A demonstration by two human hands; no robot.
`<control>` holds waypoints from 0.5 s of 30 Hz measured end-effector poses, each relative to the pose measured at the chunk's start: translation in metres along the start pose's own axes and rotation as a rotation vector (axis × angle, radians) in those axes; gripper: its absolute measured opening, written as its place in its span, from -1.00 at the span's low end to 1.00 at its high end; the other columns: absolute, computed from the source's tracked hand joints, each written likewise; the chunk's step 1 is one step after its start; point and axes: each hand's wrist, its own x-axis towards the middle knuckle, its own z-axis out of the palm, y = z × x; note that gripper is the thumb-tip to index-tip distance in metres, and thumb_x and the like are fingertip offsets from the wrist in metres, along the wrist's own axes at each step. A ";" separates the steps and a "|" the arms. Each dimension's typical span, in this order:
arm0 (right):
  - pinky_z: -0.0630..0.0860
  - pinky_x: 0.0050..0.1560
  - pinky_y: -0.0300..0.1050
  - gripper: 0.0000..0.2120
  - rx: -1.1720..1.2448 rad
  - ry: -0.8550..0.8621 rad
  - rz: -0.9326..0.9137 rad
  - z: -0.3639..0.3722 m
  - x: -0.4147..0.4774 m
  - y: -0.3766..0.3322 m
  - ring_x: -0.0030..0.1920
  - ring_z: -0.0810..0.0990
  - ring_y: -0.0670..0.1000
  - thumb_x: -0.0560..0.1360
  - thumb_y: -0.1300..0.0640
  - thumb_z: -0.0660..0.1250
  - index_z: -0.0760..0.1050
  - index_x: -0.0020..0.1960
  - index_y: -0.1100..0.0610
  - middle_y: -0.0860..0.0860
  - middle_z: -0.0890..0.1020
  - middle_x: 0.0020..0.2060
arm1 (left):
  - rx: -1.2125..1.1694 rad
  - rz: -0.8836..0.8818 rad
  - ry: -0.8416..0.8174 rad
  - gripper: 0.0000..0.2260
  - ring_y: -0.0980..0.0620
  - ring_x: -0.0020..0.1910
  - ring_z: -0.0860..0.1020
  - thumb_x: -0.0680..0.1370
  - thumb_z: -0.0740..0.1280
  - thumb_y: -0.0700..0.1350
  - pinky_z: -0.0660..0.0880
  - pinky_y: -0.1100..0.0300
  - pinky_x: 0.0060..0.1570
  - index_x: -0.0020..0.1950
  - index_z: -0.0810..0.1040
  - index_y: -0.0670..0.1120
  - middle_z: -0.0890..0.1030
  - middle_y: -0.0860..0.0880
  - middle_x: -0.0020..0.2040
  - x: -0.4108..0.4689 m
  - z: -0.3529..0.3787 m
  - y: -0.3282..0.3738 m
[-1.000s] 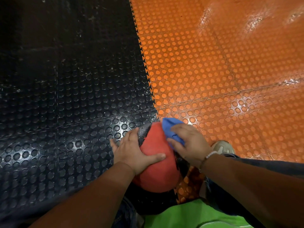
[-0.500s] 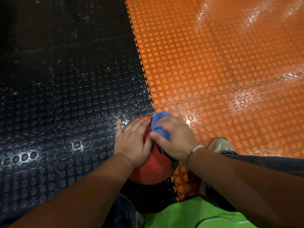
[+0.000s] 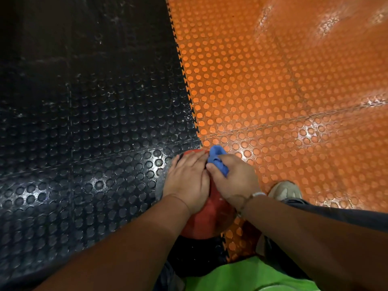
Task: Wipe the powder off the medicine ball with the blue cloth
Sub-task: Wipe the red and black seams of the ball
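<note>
A red medicine ball (image 3: 212, 219) with a dark, powder-dusted panel on its left side (image 3: 161, 181) sits on the floor at the seam between the black and orange mats. My left hand (image 3: 186, 181) lies flat over the ball's top with its fingers straight. Beside it, my right hand (image 3: 235, 177) grips the bunched blue cloth (image 3: 218, 162) and presses it on the ball's upper right. The two hands touch each other. Most of the ball's top is hidden under them.
Studded black rubber flooring (image 3: 84, 122) fills the left, studded orange flooring (image 3: 294, 91) the right, joined by a toothed seam. My beige shoe (image 3: 285, 191) stands just right of the ball. My dark trouser leg and green shirt (image 3: 247, 276) fill the bottom edge.
My left hand slid from the ball's left side up onto its top, meeting the right hand. The right hand with the cloth shifted left across the ball's upper part.
</note>
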 end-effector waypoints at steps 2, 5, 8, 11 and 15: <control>0.36 -0.17 -0.16 -0.64 0.068 -0.001 0.123 -0.003 0.004 0.019 -0.18 0.51 0.07 0.48 -0.10 0.20 0.56 -0.10 0.19 0.10 0.59 -0.20 | 0.045 0.012 -0.019 -0.33 0.14 0.48 0.13 0.45 -0.26 0.13 -0.24 0.22 0.41 0.51 0.23 0.07 0.24 0.14 0.50 -0.002 -0.001 0.000; 0.35 -0.30 -0.15 -0.72 0.084 -0.078 0.444 -0.009 0.025 0.029 -0.23 0.50 0.12 0.53 -0.08 0.22 0.46 -0.25 0.07 0.03 0.52 -0.37 | 0.045 -0.006 -0.039 -0.41 0.16 0.49 0.09 0.50 -0.20 0.10 -0.29 0.24 0.38 0.52 0.19 0.08 0.20 0.16 0.51 0.000 -0.003 0.004; 0.30 -0.31 -0.18 -0.74 0.026 -0.084 0.307 -0.007 0.030 0.010 -0.24 0.46 0.06 0.53 -0.06 0.23 0.47 -0.21 0.09 -0.03 0.48 -0.36 | 0.036 -0.057 -0.035 -0.41 0.17 0.48 0.11 0.51 -0.21 0.11 -0.26 0.19 0.41 0.51 0.21 0.08 0.22 0.16 0.50 0.006 -0.002 0.004; 0.28 -0.21 -0.19 -0.77 0.017 -0.026 0.007 -0.005 0.016 -0.001 -0.23 0.40 -0.02 0.51 -0.04 0.28 0.55 -0.14 0.12 -0.07 0.45 -0.29 | 0.016 -0.069 -0.013 -0.37 0.17 0.46 0.18 0.49 -0.24 0.14 -0.21 0.17 0.42 0.48 0.28 0.08 0.29 0.16 0.47 0.008 -0.004 -0.006; 0.43 -0.24 -0.19 -0.70 0.045 -0.188 0.408 -0.007 0.023 0.043 -0.23 0.52 0.02 0.53 -0.12 0.22 0.54 0.03 0.08 0.03 0.60 -0.20 | -0.017 -0.055 -0.056 -0.44 0.19 0.47 0.15 0.51 -0.16 0.07 -0.24 0.15 0.44 0.49 0.25 0.11 0.27 0.19 0.48 0.006 -0.013 -0.019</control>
